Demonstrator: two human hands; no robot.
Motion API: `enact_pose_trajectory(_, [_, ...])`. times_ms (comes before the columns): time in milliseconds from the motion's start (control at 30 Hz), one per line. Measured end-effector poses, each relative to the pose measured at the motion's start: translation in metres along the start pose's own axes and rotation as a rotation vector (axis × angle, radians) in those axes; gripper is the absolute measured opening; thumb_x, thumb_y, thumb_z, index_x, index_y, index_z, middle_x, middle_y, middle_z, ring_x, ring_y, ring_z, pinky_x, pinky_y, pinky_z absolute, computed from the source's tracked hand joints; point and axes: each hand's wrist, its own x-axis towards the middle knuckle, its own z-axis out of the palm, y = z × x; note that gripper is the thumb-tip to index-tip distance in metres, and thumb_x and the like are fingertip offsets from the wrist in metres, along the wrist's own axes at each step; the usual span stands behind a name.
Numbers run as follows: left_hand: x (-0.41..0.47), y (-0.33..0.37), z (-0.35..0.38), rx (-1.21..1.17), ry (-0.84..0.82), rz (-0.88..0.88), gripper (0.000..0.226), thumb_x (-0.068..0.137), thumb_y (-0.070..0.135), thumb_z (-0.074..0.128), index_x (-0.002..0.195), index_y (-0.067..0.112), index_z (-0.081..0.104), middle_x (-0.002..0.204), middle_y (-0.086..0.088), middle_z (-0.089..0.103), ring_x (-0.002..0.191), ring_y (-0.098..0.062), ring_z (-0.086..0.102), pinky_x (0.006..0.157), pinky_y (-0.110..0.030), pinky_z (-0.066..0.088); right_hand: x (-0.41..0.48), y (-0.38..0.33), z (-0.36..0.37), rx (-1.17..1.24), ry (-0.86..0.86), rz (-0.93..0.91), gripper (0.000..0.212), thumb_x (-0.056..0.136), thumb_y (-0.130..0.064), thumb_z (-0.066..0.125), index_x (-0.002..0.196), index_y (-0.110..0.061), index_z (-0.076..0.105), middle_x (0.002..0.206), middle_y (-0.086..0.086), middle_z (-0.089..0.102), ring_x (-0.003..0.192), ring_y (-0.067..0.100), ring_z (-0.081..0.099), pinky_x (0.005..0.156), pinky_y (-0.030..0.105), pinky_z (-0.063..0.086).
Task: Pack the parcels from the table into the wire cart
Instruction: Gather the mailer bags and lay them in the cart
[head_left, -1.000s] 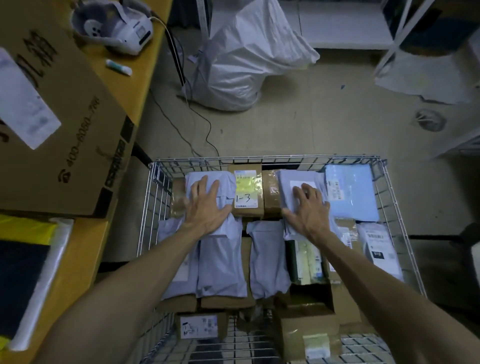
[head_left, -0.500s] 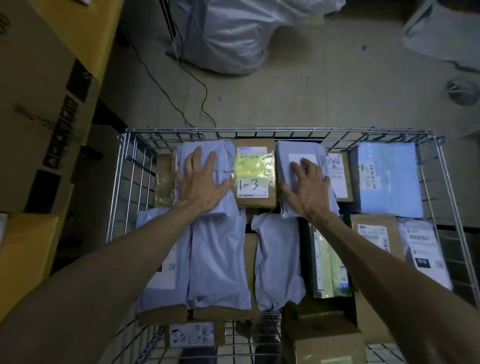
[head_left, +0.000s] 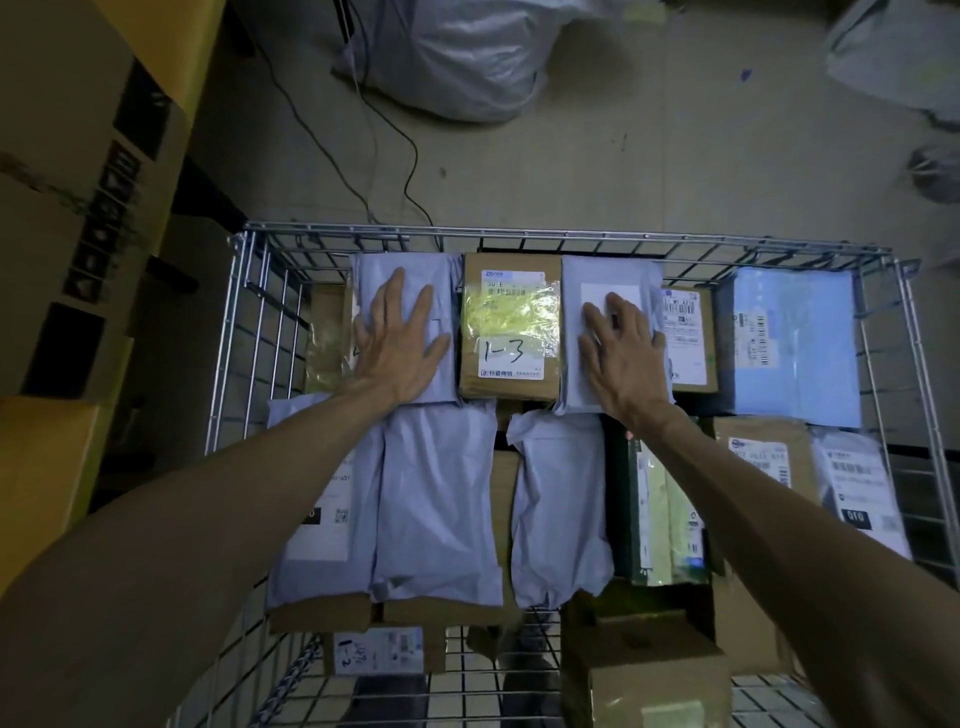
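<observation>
While mailers (head_left: 436, 499) look pale grey, boxes (head_left: 511, 322) look brown.

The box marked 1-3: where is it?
Head view, centre: the box sits at the wire cart's far wall, between grey bags under the left hand and right hand.

You're in a parcel sorting room: labelled parcels (head_left: 511, 325) fill a wire cart (head_left: 519, 231), bulk sacks (head_left: 467, 57) beyond it on bare concrete.
</observation>
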Motion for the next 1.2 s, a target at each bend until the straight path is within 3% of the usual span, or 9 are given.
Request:
enact_pose_trajectory(133, [-0.014, -0.004, -0.02, 0.033, 0.01, 0.085, 0.058, 0.104, 0.035, 0.04, 0.157, 0.02, 0.02, 0.166, -0.002, -0.003, 0.152, -0.023, 0.001, 0.119, -0.061, 0.005, -0.005, -0.004, -0.012, -0.071, -0.062, -0.014, 0.046, 0.105, -0.039, 0.031, 0.144, -0.016, 0.036, 0.151, 0.013, 0.031, 0.135, 0.032, 0.033, 0.105, 0.065, 0.031])
enact_pose_trajectory(233, [-0.037, -0.001, -0.043, 0.081, -0.043, 0.129, 0.063, 0.102, 0.035, 0.045, 0.157, 0.02, 0.018, 0.166, -0.005, -0.002, 0.151, -0.026, 0.006, 0.119, -0.055, 0.005, -0.022, -0.015, -0.035, -0.049, -0.118, 0.036, 0.052, 0.106, -0.034, 0.034, 0.153, -0.015, 0.026, 0.16, 0.014, 0.021, 0.145, 0.032, 0.024, 0.111, 0.063, 0.022])
enact_pose_trajectory(333, [-0.068, 0.0, -0.065, 0.015, -0.09, 0.107, 0.066, 0.101, 0.034, 0.049, 0.157, 0.02, 0.018, 0.165, -0.009, 0.0, 0.149, -0.031, 0.012, 0.121, -0.049, 0.011, -0.045, -0.031, -0.065, -0.073, -0.165, 0.057, 0.057, 0.105, -0.031, 0.036, 0.156, -0.013, 0.018, 0.162, 0.015, 0.014, 0.147, 0.032, 0.019, 0.112, 0.059, 0.025])
enact_pose_trajectory(500, [-0.117, -0.003, -0.112, 0.022, -0.09, 0.142, 0.068, 0.098, 0.03, 0.054, 0.156, 0.014, 0.022, 0.163, -0.015, 0.006, 0.147, -0.035, 0.018, 0.118, -0.048, 0.025, -0.092, -0.056, -0.11, -0.076, -0.163, 0.096, 0.061, 0.102, -0.037, 0.042, 0.155, -0.014, 0.022, 0.162, 0.012, 0.016, 0.146, 0.032, 0.021, 0.112, 0.057, 0.027])
enact_pose_trajectory(733, [-0.169, 0.005, -0.179, 0.171, -0.063, 0.155, 0.072, 0.091, 0.037, 0.056, 0.154, 0.025, 0.024, 0.16, -0.014, 0.017, 0.144, -0.035, 0.024, 0.119, -0.053, 0.014, -0.149, -0.104, -0.165, -0.004, -0.094, 0.193, 0.063, 0.101, -0.043, 0.043, 0.155, -0.016, 0.024, 0.162, 0.01, 0.017, 0.146, 0.032, 0.022, 0.115, 0.056, 0.026])
enact_pose_trajectory(833, [-0.199, 0.014, -0.201, 0.139, -0.039, 0.142, 0.07, 0.091, 0.039, 0.056, 0.153, 0.024, 0.027, 0.159, -0.012, 0.018, 0.143, -0.034, 0.027, 0.117, -0.052, 0.017, -0.169, -0.134, -0.189, 0.078, -0.066, 0.196, 0.062, 0.102, -0.048, 0.039, 0.154, -0.016, 0.026, 0.161, 0.01, 0.02, 0.145, 0.032, 0.024, 0.114, 0.054, 0.025])
enact_pose_trajectory(967, [-0.238, 0.026, -0.222, 0.069, 0.024, 0.085, 0.067, 0.091, 0.042, 0.057, 0.15, 0.023, 0.031, 0.157, -0.011, 0.023, 0.14, -0.033, 0.032, 0.114, -0.053, 0.024, -0.191, -0.155, -0.211, 0.098, -0.034, 0.144, 0.063, 0.101, -0.05, 0.04, 0.154, -0.017, 0.027, 0.161, 0.011, 0.022, 0.146, 0.031, 0.023, 0.115, 0.054, 0.025])
enact_pose_trajectory(1200, [-0.296, 0.05, -0.246, 0.005, 0.173, -0.043, 0.065, 0.095, 0.042, 0.054, 0.152, 0.026, 0.028, 0.163, -0.01, 0.013, 0.147, -0.033, 0.02, 0.121, -0.053, 0.012, -0.197, -0.145, -0.244, 0.047, 0.014, -0.036, 0.064, 0.099, -0.047, 0.048, 0.153, -0.017, 0.03, 0.159, 0.011, 0.026, 0.144, 0.032, 0.028, 0.114, 0.052, 0.029])
